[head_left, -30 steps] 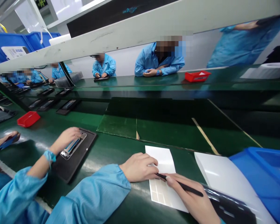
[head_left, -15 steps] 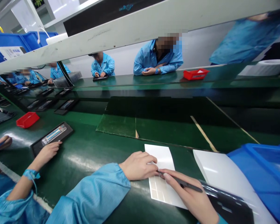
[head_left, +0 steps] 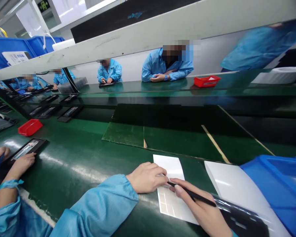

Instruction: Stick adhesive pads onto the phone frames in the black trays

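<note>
My left hand (head_left: 149, 177) lies over the left edge of a white sticker sheet (head_left: 171, 168), fingers curled and closed on it. Pale rectangular labels show on the sheet's lower half. In my right hand (head_left: 202, 207) are slim black tweezers (head_left: 199, 197), held like a pen. Their tip meets the fingertips of my left hand above the sheet. Whether a label is between the tips is hidden by the fingers. Beneath my right wrist lies a glossy black panel (head_left: 244, 219), partly covered by the hand.
A curved white sheet (head_left: 227, 179) and a blue bin (head_left: 266, 164) stand at the right. On the left, a co-worker's hands (head_left: 23, 164) are at a black tray (head_left: 40, 144), near a red box (head_left: 30, 127). Beyond the shelf beam (head_left: 138, 41), several people sit at the opposite bench.
The co-worker's black tray and hand have shifted left, toward that person. My hands, the tweezers and the sticker sheet stay nearly in place; the view has tilted slightly.
</note>
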### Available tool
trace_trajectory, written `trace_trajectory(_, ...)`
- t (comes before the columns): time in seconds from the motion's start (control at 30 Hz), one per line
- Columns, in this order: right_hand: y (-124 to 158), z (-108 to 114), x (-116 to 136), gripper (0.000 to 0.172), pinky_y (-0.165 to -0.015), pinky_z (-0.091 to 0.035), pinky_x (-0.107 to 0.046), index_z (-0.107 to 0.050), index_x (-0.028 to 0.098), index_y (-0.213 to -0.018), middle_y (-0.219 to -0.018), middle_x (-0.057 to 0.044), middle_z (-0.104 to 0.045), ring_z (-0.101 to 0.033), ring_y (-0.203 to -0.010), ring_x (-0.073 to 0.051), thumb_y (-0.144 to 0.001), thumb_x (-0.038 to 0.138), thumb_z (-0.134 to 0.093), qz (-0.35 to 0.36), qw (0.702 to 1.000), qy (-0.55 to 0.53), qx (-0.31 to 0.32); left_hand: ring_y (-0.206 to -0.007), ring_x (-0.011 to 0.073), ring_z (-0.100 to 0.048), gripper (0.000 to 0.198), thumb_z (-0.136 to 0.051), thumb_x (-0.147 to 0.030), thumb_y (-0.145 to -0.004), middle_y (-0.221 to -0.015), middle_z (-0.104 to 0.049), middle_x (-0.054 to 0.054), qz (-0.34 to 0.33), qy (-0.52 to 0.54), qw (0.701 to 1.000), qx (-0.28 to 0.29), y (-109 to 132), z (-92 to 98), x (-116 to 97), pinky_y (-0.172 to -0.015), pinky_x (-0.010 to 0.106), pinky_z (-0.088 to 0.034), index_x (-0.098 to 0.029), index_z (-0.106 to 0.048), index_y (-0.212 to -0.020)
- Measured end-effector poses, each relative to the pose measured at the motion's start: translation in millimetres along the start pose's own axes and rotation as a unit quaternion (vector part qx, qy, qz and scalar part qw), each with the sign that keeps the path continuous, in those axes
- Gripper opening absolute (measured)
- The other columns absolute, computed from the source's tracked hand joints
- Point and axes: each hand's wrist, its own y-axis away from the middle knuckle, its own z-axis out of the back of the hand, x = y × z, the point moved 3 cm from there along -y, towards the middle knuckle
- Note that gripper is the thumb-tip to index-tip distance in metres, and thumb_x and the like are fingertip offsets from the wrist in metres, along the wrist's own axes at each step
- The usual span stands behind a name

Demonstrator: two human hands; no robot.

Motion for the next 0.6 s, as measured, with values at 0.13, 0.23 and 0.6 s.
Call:
trace_trajectory(0.13, -1, 0, 2, 0.033, -0.082, -0.063, -0.031, -0.082, 0.024, -0.089, -0.095, -0.006, -0.079, -0.076, -0.087, -0.027, -0.086, 0.052, -0.065, 0.014, 1.0, 0.009, 0.008, -0.097, 0.0148, -0.061, 0.037, -0.046, -0.047, -0.1, -0.111, -0.066, 0.005, 0.0, 0.012, 1.0, -0.009, 0, -2.1, 0, -0.078, 0.028, -0.044, -0.021, -0.071, -0.095)
trace_trajectory(0.23, -3, 2, 4, 0.035, -0.081, -0.063, -0.032, -0.082, 0.024, -0.087, -0.093, -0.007, -0.079, -0.076, -0.086, -0.028, -0.085, 0.055, -0.066, 0.011, 1.0, 0.01, 0.006, -0.095, 0.0141, -0.061, 0.036, -0.044, -0.046, -0.101, -0.11, -0.066, 0.003, -0.006, 0.011, 1.0, -0.027, 0, -1.4, 0, -0.075, 0.029, -0.043, -0.022, -0.071, -0.093)
trace_trajectory(0.6, -1, 0, 10, 0.044, -0.066, -0.061, -0.027, -0.077, 0.021, -0.068, -0.08, -0.007, -0.078, -0.074, -0.07, -0.025, -0.09, 0.055, -0.06, 0.004, 0.999, -0.012, 0.033, -0.09, 0.0133, -0.061, 0.037, -0.043, -0.045, -0.101, -0.107, -0.067, 0.003, -0.018, 0.003, 1.0, -0.024, 0, 0.3, -2, -0.074, 0.027, -0.042, -0.021, -0.071, -0.094)
